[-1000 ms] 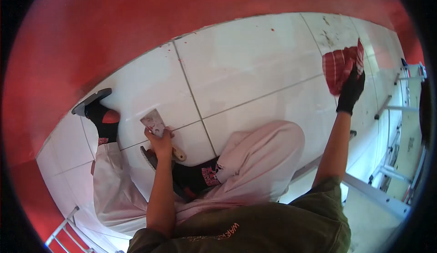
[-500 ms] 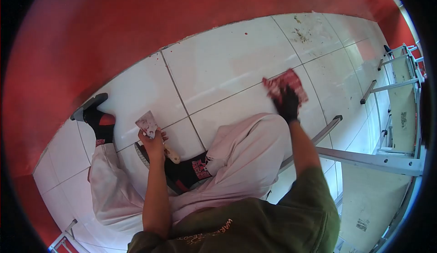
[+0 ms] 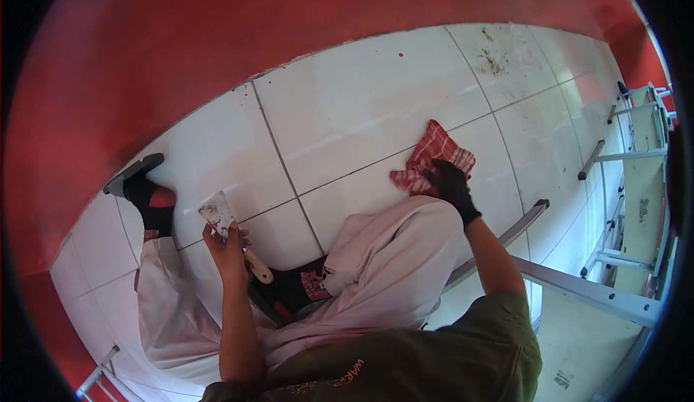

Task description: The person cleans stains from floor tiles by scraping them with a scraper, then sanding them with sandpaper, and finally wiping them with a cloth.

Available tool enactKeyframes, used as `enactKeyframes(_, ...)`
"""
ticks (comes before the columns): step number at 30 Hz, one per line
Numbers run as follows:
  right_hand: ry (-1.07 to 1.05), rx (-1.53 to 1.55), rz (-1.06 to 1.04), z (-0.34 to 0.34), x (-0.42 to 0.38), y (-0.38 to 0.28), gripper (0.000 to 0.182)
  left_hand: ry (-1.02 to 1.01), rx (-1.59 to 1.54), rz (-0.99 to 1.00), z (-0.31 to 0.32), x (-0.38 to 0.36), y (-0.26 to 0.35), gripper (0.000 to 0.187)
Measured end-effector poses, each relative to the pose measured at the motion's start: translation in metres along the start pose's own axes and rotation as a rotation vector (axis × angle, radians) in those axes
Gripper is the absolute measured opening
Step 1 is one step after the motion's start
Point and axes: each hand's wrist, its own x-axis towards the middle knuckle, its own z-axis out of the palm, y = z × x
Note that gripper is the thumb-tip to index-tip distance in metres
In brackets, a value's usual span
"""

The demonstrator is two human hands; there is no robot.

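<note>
My left hand (image 3: 225, 241), bare, is closed around a putty knife. The broad, paint-smeared blade of the putty knife (image 3: 217, 209) points up and away, and its light wooden handle sticks out below my fingers near my foot. My right hand (image 3: 452, 189) wears a black glove and presses a red-and-white checked cloth (image 3: 438, 149) on the white tiled floor (image 3: 354, 105). Its fingertips grip the cloth's lower part, which is bunched; the rest spreads flat ahead of the hand.
A red wall (image 3: 289, 11) curves along the far side. Small red spots (image 3: 246, 92) dot the tiles beside it, and a brownish stain (image 3: 493, 62) lies farther right. Metal legs of a ladder-like frame (image 3: 578, 286) stand on my right. My outstretched foot (image 3: 148, 185) is near the wall.
My right hand has pulled the cloth a little left and nearer to me, and the cloth has folded differently. My left hand with the putty knife has shifted slightly left and down.
</note>
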Motion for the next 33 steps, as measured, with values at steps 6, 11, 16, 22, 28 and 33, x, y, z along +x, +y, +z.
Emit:
enactKeyframes(6,0.087,0.009,0.123,-0.011,0.069,0.070,0.052,-0.050,0.103,-0.054,0.028,0.008,0.006,0.051)
enactKeyframes(11,0.333,0.353,0.874,-0.031,0.137,0.221,0.044,-0.043,0.078,-0.010,0.044,0.013,0.015,0.050)
enactKeyframes(16,1.238,0.351,0.863,-0.117,0.125,0.142,0.052,0.007,0.049,-0.015,0.039,0.017,0.010,0.049)
enactKeyframes(22,1.077,-0.134,1.018,-0.104,-0.014,0.021,0.051,-0.055,0.029,-0.046,0.039,0.020,-0.004,0.052)
enactKeyframes(28,-0.073,-0.225,1.345,-0.046,-0.065,-0.023,0.061,-0.165,-0.119,-0.050,0.046,0.009,0.004,0.046)
enactKeyframes(33,0.312,-0.153,1.071,-0.109,0.001,-0.052,0.060,-0.227,-0.267,-0.110,0.054,-0.010,0.013,0.043)
